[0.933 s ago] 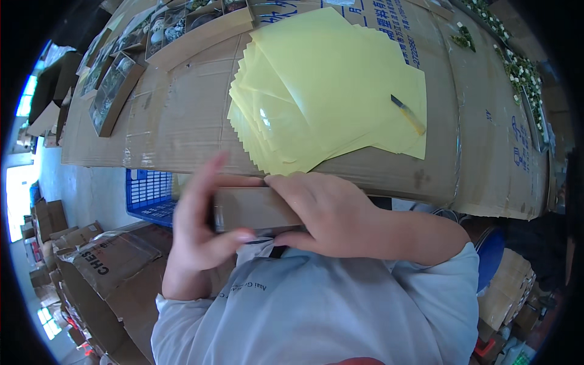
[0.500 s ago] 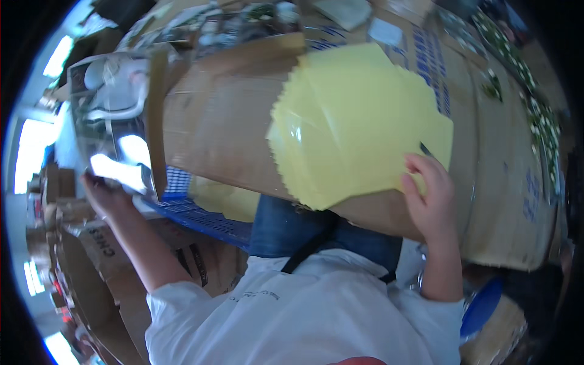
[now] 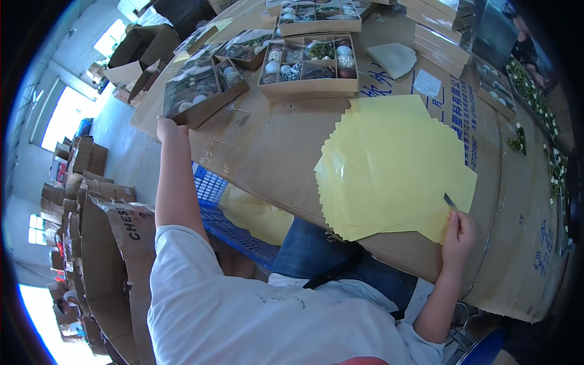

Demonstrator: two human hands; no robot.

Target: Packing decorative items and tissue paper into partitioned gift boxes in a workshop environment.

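Cardboard-covered tabletop [image 3: 286, 146]: brown sheet cardboard over the whole work surface, near edge running along the person's lap.

Stack of yellow sheets [image 3: 395, 170]: fanned pile, lying flat toward the right part of the near edge, long axis roughly left to right.

Compartmented gift box [image 3: 204, 91]: open brown box with round ornaments in divided cells, sitting at the tabletop's left edge. More boxes of the same kind [image 3: 310, 64] lie further back, toward the far edge.

Left hand [image 3: 170, 129]: arm stretched out to the left edge, fingers closed on the near corner of the compartmented gift box.

Right hand [image 3: 457, 234]: at the near-right corner of the yellow stack, fingers pinched around a small dark blade-like tool [image 3: 450, 201], tip pointing up onto the sheets. Exact kind of tool cannot be told.

Key relation: stack lies directly beyond and left of the right fingers, touching them; left hand well apart from it.
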